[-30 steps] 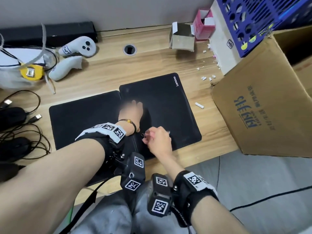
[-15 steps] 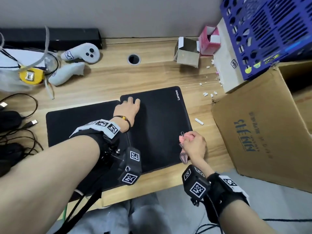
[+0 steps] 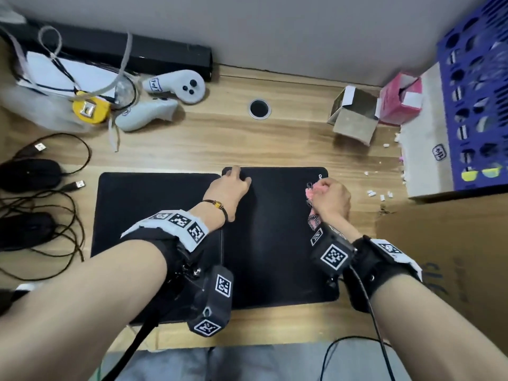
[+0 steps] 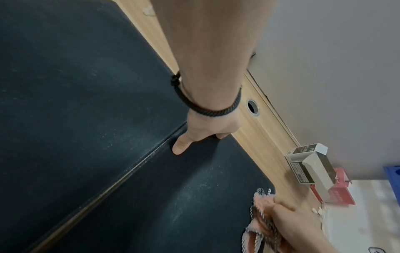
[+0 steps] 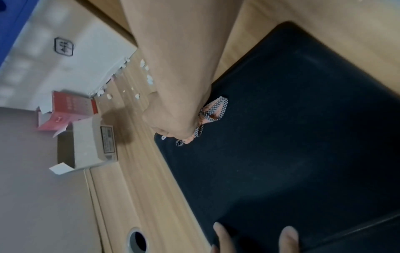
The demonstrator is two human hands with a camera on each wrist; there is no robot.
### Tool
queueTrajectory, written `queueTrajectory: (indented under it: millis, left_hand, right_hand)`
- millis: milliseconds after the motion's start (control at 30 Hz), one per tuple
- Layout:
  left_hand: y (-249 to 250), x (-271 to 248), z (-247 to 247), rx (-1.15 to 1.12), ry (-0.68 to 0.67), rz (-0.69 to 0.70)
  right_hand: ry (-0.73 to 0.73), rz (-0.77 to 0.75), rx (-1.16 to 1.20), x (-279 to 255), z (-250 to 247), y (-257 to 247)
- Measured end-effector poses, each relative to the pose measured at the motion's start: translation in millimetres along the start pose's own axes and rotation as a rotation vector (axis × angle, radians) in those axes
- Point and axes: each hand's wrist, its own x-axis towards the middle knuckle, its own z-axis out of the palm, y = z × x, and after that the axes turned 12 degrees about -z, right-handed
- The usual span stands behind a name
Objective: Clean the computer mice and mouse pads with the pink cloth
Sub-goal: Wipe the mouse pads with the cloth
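Observation:
Two black mouse pads lie side by side on the wooden desk: the left pad (image 3: 154,215) and the right pad (image 3: 275,243), whose left edge overlaps the other. My left hand (image 3: 233,182) presses flat with straight fingers on the right pad's far left corner. My right hand (image 3: 328,195) grips the bunched pink cloth (image 3: 312,192) near the right pad's far right corner, by the logo. The cloth (image 4: 259,220) shows a black-and-white checked backing (image 5: 213,111). Two black mice (image 3: 30,174) (image 3: 24,229) with tangled cables sit at the desk's left edge.
Two white game controllers (image 3: 176,86) and a yellow tape measure (image 3: 89,110) lie at the back left. A cable hole (image 3: 259,108), an open small carton (image 3: 354,116) and a pink box (image 3: 401,100) stand behind. A large cardboard box (image 3: 450,257) and blue crate (image 3: 475,92) crowd the right.
My right hand has carried the pink cloth from the right pad's near middle out to its right edge, then up to the far right corner. The left hand stays pressed on the pad's far left corner.

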Motion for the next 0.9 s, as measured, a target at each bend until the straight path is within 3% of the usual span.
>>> queueTrajectory:
  millis: [233, 400, 533, 733, 900]
  left_hand:
    - [14.9, -5.5, 6.8, 0.006, 0.05, -0.045]
    - [15.5, -3.2, 12.4, -0.022, 0.078, -0.069]
    - [9.3, -4.2, 18.5, -0.079, 0.076, -0.053]
    - [6.2, -9.1, 28.2, -0.073, 0.19, -0.016]
    - [-1.9, -23.5, 44.2, -0.138, 0.103, 0.044]
  right_hand:
    - [-0.008, -0.024, 0.012, 6.3, 4.7, 11.1]
    - [-0.036, -0.001, 0.086, -38.9, 9.2, 34.3]
    - [-0.028, 0.1, 0.141, -85.8, 5.3, 59.9]
    - [-0.029, 0.194, 0.153, -137.0, -2.4, 93.8]
    - [-0.006, 0.222, 0.061, -153.1, 8.9, 79.2]
